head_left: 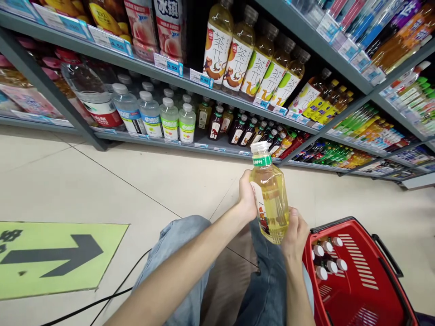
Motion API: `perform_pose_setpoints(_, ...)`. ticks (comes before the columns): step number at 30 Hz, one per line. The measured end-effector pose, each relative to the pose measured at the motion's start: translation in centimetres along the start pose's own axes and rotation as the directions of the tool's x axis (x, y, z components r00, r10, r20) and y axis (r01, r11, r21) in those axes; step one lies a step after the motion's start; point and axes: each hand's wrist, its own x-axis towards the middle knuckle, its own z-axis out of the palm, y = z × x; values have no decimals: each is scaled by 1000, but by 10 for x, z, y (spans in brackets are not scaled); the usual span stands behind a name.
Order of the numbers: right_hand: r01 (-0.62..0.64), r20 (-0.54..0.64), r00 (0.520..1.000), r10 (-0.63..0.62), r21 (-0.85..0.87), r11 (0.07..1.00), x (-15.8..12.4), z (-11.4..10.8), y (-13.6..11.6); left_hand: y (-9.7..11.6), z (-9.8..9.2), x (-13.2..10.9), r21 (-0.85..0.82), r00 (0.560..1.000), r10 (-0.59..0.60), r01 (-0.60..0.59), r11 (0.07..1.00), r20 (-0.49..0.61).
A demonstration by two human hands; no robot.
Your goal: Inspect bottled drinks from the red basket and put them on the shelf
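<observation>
Both of my hands are holding one bottle (272, 199) upright in front of my knees. My left hand (247, 195) is gripping its left side at mid-height, fingers curled around the back and pressed to the plastic. My right hand (295, 233) is cupping the lower right side and the base, with the thumb lying against the wall and the fingers clamped beneath.

The bottle is clear plastic and is holding a pale yellow liquid almost up to the neck. A white cap (260, 146) is sitting on top, above my fingertips, with a green band (262, 160) just under it.

Just right of and below my right fingers, a red basket (335, 222) is standing on the floor. It is carrying several dark bottles (328, 260) standing upright at its near-left end, showing only their white tops; the rest of its interior cannot be made out fully.

Beyond my fingers, well apart from them, the bottom shelf (217, 147) is displaying clear bottles with white tops (170, 120) on the left and small dark bottles (243, 131) straight ahead. The shelf above is carrying a row of tall amber tea bottles (258, 59).

Left of and below my left fingers, a green arrow sticker (57, 258) is lying flat on the floor tiles.
</observation>
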Motion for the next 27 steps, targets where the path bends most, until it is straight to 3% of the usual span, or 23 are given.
perform_pose_setpoints(6,115,-264,963,-53,223,968,-1,4,-5,-2,-5,-1,20,989,89,-92,996,122)
perform_pose_setpoints(10,262,-373,926,-57,527,808,-2,10,-13,-6,-7,-1,10,944,179,-189,982,278)
perform_pose_setpoints(12,338,-396,912,-107,578,743,-4,12,-16,-5,-6,-3,26,909,197,-222,975,367)
perform_pose_setpoints(17,422,-492,849,-191,416,806,-15,13,-21,5,-4,-10,190,833,22,-152,970,554)
perform_pose_setpoints(22,449,-502,821,-271,276,850,-26,12,-24,10,-4,-19,209,799,-13,-141,968,601)
perform_pose_setpoints(27,465,-495,807,-322,197,863,-25,11,-22,12,-4,-22,214,797,-22,-136,967,603)
